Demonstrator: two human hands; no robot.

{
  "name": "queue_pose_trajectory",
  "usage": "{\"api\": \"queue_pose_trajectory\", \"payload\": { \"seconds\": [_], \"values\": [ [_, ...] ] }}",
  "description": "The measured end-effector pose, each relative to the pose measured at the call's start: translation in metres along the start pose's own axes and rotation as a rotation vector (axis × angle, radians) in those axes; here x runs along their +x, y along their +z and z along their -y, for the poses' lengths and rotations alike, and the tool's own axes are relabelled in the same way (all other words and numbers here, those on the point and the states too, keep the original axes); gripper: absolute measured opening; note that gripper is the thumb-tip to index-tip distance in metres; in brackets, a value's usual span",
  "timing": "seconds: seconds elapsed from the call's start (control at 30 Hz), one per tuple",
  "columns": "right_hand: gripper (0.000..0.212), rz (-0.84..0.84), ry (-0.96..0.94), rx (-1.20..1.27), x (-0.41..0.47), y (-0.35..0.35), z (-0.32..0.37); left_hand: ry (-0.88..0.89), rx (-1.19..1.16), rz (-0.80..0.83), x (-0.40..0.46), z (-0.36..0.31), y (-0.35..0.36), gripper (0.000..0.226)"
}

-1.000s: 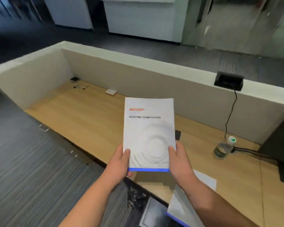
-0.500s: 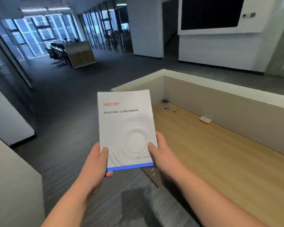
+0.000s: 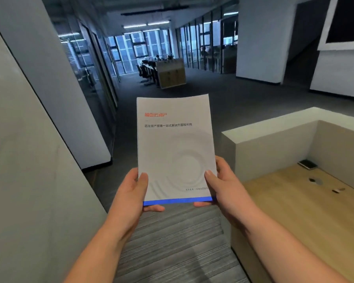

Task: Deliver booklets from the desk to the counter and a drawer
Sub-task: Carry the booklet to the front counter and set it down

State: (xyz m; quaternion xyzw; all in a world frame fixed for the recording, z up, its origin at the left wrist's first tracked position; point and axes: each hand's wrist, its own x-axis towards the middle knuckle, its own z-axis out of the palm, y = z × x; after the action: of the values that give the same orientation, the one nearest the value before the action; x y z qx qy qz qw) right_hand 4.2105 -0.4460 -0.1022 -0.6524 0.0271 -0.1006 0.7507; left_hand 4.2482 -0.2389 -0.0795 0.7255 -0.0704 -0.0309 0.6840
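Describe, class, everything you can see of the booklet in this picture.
The booklet is closed, with a pale grey paper cover, red logo and a dark text line near the top, faint concentric rings lower down and a blue strip along the bottom edge. It is held upright, cover facing the camera, above the carpet, by the left hand and the right hand at its lower corners.

A long office corridor runs ahead over dark grey carpet (image 3: 223, 103), which turns to striped grey underfoot. Glass partitions (image 3: 86, 74) line the left side beyond a pale slanting wall (image 3: 29, 160). At the far end, tall windows (image 3: 139, 48) let in bluish daylight, and strip lights (image 3: 145, 25) glow on the ceiling. A wooden cabinet (image 3: 172, 73) stands there beside black office chairs (image 3: 143, 72). To the right rises a white pillar (image 3: 262, 37), and nearer, a wooden tabletop (image 3: 305, 211) sits enclosed by a low white partition (image 3: 270, 148).
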Motion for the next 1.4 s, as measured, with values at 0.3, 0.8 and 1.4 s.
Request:
{"api": "queue_pose_trajectory", "payload": {
  "seconds": [0.3, 0.8, 1.4],
  "values": [
    [0.029, 0.081, 0.032, 0.041, 0.247, 0.024, -0.013, -0.011, -0.043, -0.141, 0.223, -0.004, -0.012, 0.022],
    [0.022, -0.103, -0.033, 0.033, 0.641, 0.115, -0.061, 0.062, 0.142, -0.074, 0.651, 0.018, -0.071, 0.026],
    [0.03, -0.662, -0.199, 0.059, 0.991, -0.109, -0.054, 0.117, 0.092, 0.447, 1.076, -0.01, 0.203, 0.022]
  ]
}}
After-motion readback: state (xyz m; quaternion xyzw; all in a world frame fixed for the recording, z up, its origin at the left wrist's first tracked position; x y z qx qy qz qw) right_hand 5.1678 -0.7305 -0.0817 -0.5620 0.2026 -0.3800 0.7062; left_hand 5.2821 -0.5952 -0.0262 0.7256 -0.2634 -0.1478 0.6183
